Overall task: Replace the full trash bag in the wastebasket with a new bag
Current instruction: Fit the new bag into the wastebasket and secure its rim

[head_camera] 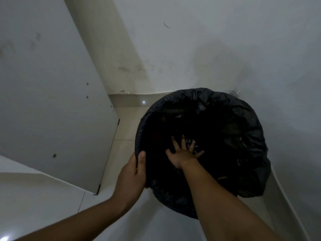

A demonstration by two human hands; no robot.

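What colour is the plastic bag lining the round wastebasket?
Black. The crinkled plastic trash bag folded over the rim shows best in the head view.

The black trash bag (pixel 243 122) hides the wastebasket itself, and its dark inside swallows the right hand's fingertips (pixel 191 145)

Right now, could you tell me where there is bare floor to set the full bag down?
Bare tile lies between the white panel and the wastebasket. It is crowded at the rim, gripped by the left hand; the right hand reaches inside.
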